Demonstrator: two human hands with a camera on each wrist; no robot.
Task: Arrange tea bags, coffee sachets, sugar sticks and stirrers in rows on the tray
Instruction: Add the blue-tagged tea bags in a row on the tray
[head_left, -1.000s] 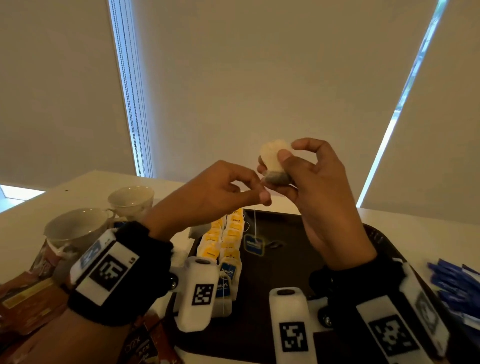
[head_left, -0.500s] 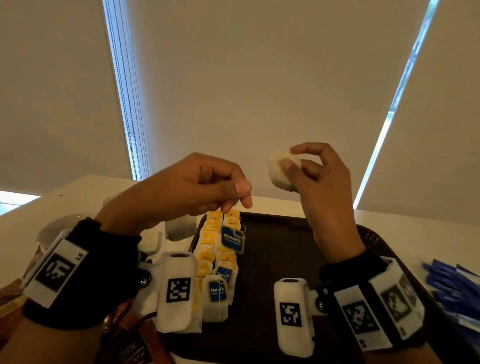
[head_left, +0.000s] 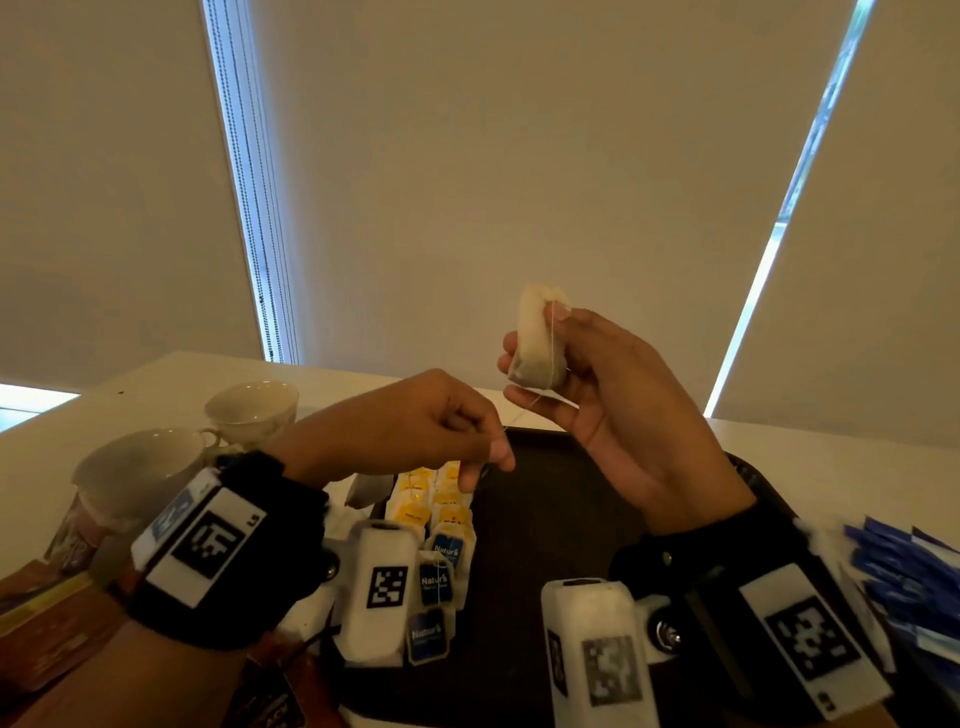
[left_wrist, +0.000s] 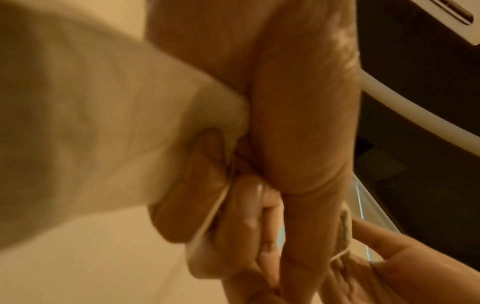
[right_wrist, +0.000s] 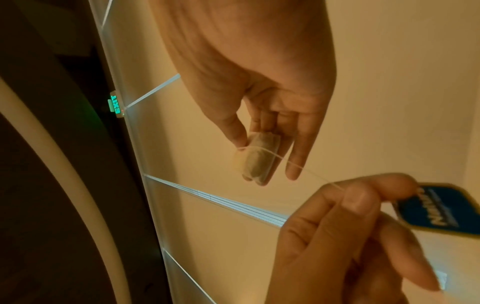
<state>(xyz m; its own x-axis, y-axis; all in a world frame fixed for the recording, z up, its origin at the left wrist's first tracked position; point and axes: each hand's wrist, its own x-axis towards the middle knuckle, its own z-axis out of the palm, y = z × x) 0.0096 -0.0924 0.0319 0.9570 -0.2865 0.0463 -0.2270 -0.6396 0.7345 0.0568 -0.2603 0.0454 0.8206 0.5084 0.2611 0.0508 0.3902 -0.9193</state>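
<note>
My right hand (head_left: 563, 364) holds a pale tea bag (head_left: 535, 343) up in the air above the dark tray (head_left: 561, 519), between thumb and fingers. Its thin string (head_left: 519, 415) runs down to my left hand (head_left: 488, 457), which pinches it just above the tray. In the right wrist view the tea bag (right_wrist: 259, 158) has the string wound across it, and the blue tag (right_wrist: 441, 207) hangs by the left hand's fingertips (right_wrist: 363, 197). Rows of tea bags with yellow tags (head_left: 431, 499) and blue tags (head_left: 439, 577) lie along the tray's left side.
Two pale cups (head_left: 252, 410) (head_left: 137, 467) stand on the white table left of the tray. Brown sachets (head_left: 47, 623) lie at the near left, blue sachets (head_left: 909, 571) at the right. The tray's middle and right show bare dark surface.
The hands were together at the tea bag; my left hand has since moved down and left with the string, which now runs taut. My right hand has turned the bag upright.
</note>
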